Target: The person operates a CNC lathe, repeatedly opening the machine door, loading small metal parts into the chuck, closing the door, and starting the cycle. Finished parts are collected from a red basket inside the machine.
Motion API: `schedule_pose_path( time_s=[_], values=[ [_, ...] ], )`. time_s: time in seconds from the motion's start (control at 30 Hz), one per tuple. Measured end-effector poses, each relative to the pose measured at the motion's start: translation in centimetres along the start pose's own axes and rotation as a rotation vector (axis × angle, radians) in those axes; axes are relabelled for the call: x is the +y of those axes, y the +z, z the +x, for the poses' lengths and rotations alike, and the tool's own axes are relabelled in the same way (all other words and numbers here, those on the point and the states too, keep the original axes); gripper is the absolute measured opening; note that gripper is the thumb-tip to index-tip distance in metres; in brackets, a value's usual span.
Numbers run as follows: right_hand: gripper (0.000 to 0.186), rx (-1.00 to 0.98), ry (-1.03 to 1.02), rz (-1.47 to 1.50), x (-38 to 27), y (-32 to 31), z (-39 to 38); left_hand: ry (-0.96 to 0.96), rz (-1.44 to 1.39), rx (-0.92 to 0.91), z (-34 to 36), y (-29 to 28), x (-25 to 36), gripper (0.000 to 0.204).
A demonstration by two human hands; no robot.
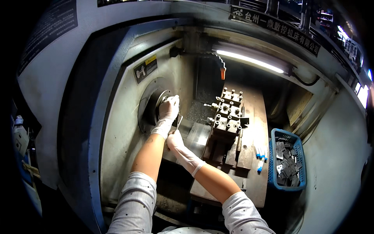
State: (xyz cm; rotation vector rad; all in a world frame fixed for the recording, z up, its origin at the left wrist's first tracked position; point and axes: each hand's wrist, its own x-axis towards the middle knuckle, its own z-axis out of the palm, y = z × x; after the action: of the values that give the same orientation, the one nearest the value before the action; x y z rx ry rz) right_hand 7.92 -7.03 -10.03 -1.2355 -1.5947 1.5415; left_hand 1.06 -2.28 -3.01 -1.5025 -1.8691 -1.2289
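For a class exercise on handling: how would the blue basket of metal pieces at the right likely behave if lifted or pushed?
The blue basket is heaped with grey metal pieces, so it is probably heavy for its size. Its thin lattice walls look like plastic and may flex. Low and broad, it seems likelier to slide than tip.

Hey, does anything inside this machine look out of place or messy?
Nothing looks damaged or spilled. The left hand is at the round chuck, the right hand just below it. The blue basket holds a loose jumble of metal pieces.
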Motion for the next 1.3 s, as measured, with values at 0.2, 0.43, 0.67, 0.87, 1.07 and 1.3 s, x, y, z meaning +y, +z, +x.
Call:
schedule_pose_path(
  time_s=[0.2,0.43,0.67,0.87,1.07,1.3],
  values=[
    [0.025,-0.021,-0.051,-0.099,-2.3,-0.6,-2.1,-0.161,0.259,-0.450,2.2,0.1,-0.1,0.015],
    [0.036,0.046,-0.150,-0.472,2.1,-1.7,-1.3,0.063,0.038,-0.015,0.2,0.1,0.2,0.019],
    [0.025,-0.060,-0.249,-0.404,-0.7,-1.2,-1.5,-0.164,0.410,-0.673,4.3,1.8,-1.3,0.014],
    [0.026,0.203,-0.157,-0.738,2.3,-2.3,2.4,-0.150,0.315,-0.535,3.0,1.1,0.5,0.015],
    [0.021,0.258,0.056,0.411,3.8,-3.2,7.0,-0.013,-0.032,-0.008,-0.2,-0.1,0.7,0.017],
    [0.018,0.119,0.121,-0.198,1.6,-1.2,12.8,0.060,-0.028,0.241,-2.3,-0.7,0.1,0.017]
  ],
)
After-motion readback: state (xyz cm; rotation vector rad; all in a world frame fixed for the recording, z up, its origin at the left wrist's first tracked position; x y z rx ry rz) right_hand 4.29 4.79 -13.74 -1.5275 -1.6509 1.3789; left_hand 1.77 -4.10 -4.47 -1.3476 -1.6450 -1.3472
